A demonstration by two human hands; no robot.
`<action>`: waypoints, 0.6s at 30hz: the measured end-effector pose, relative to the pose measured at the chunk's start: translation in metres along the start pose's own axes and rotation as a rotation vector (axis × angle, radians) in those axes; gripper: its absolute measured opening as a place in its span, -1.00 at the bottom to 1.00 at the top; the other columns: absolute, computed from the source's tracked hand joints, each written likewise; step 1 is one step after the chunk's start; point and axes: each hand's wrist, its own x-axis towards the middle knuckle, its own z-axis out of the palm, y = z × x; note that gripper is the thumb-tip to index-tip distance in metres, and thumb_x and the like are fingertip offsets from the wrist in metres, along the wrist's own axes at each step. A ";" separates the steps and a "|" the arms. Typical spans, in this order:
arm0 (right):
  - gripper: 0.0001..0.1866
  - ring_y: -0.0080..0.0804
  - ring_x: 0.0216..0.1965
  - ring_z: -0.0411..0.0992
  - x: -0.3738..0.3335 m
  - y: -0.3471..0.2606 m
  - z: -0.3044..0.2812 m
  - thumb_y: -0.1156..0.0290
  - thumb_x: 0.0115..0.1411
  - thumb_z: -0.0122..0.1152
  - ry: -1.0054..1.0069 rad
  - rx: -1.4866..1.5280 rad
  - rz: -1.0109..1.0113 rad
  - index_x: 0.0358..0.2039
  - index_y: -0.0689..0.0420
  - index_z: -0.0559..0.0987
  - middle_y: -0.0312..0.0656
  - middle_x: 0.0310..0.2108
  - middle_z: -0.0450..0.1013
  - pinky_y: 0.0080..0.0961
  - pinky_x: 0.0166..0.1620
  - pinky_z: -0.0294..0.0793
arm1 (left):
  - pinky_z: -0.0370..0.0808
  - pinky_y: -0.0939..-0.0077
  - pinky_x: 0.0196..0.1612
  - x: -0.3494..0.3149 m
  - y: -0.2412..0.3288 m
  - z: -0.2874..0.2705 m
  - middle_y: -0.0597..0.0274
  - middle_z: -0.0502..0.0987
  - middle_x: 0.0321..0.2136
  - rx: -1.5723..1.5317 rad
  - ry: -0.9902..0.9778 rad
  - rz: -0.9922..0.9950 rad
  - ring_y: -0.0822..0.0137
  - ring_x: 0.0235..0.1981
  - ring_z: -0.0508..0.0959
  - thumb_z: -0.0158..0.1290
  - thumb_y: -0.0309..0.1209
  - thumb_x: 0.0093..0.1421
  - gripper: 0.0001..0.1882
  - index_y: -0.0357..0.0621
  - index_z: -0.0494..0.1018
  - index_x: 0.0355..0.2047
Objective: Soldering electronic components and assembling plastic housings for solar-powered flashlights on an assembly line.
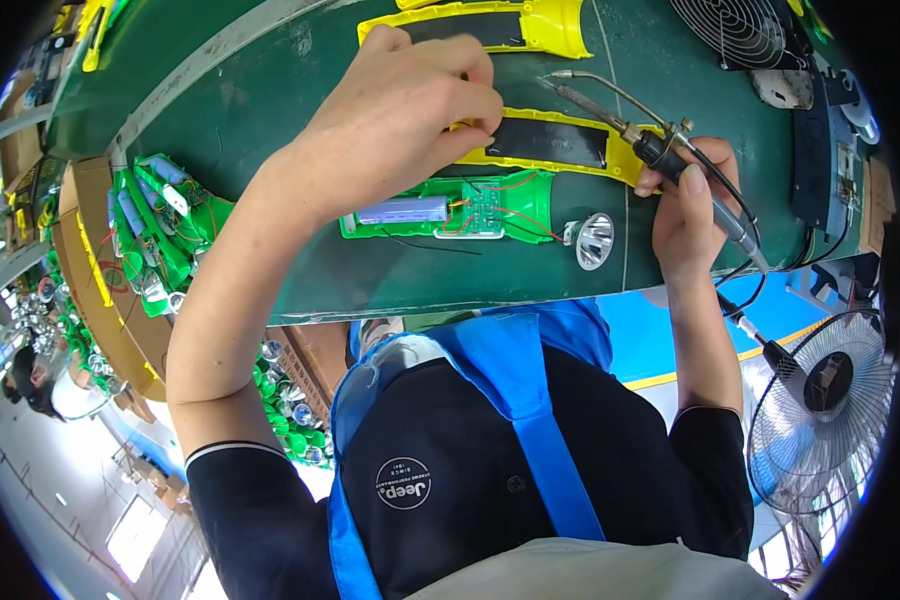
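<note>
My left hand (405,115) is closed, fingertips bent together over the left end of a yellow casing half (620,155) with a black inner strip. What they pinch is hidden. In my right hand (692,205) is a soldering iron (660,155) with a thin metal feed tube; its tip points up and left above the casing. The right fingertips are close to the casing's right end. Nearer me lies a green casing half (530,205) holding a purple cylindrical battery (402,210) and a green circuit board (484,208). Red wires run from the board toward a silver reflector lamp (595,242).
Another yellow casing half (555,28) lies at the far edge. Green assemblies (155,235) are heaped at the left beside a cardboard box (95,260). A dark box-shaped device (825,165) and a round fan grille (735,30) stand at right; a larger fan (825,385) is below the bench.
</note>
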 end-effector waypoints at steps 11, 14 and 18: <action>-0.72 -0.27 -0.22 0.39 0.019 0.008 0.005 0.33 0.25 -0.06 0.184 -0.040 -0.208 -0.12 0.24 0.31 -0.04 -0.29 0.38 -0.34 -0.02 0.30 | 0.19 0.32 -0.15 -0.020 0.054 0.061 0.33 0.38 -0.44 0.246 0.628 0.026 0.31 -0.22 0.40 0.06 -0.42 -0.19 -0.85 -0.03 0.39 -0.52; -0.72 -0.39 -0.26 0.34 0.023 0.006 0.025 0.33 0.28 -0.09 0.159 0.093 -0.028 -0.09 0.24 0.31 -0.08 -0.27 0.38 -0.48 -0.08 0.28 | 0.21 0.36 -0.15 -0.009 0.068 0.065 0.32 0.37 -0.50 0.260 0.641 0.051 0.32 -0.28 0.42 0.04 -0.43 -0.17 -0.87 -0.04 0.40 -0.52; -0.73 -0.47 -0.32 0.25 0.013 0.006 0.043 0.33 0.28 -0.11 0.134 0.132 0.007 -0.11 0.24 0.33 -0.12 -0.29 0.36 -0.53 -0.17 0.25 | 0.23 0.37 -0.16 0.004 0.063 0.067 0.30 0.38 -0.53 0.228 0.644 -0.029 0.31 -0.35 0.41 0.02 -0.45 -0.15 -0.86 -0.07 0.40 -0.48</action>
